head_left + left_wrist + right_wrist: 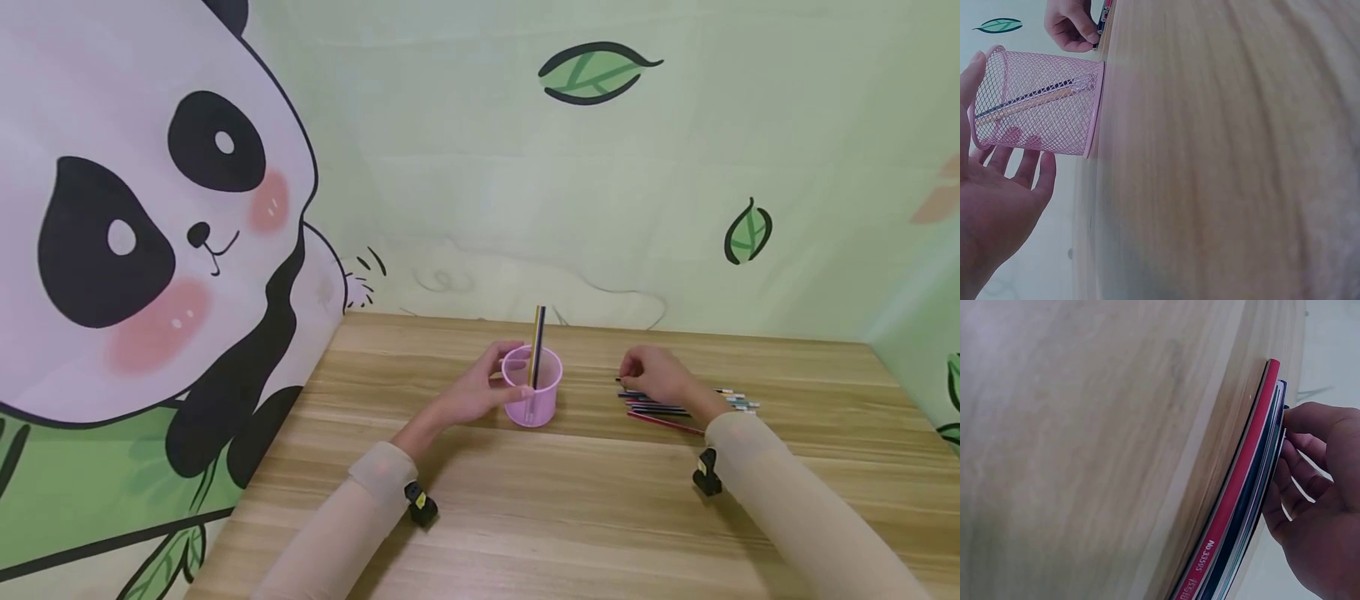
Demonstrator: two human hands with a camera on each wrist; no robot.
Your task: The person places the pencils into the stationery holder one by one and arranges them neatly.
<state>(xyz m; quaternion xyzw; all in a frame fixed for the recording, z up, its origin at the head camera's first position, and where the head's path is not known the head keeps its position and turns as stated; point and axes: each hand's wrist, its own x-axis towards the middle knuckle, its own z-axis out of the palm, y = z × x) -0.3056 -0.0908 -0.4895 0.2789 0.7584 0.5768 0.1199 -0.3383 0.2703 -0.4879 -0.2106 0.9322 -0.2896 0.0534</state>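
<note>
A pink mesh pen holder stands upright on the wooden table, holding a yellow pencil and a dark pencil that lean against its rim. My left hand grips the holder from the left, thumb on the near side and fingers round the far side. To the right, several pencils lie in a loose bundle. A red one is nearest in the right wrist view. My right hand bends over the bundle's far side, thumb and fingertips pinching a pencil whose dark tip pokes out.
The wooden table runs back to a pale green wall covering with painted leaves. A large painted panda covers the left side. Small black devices are strapped at both wrists.
</note>
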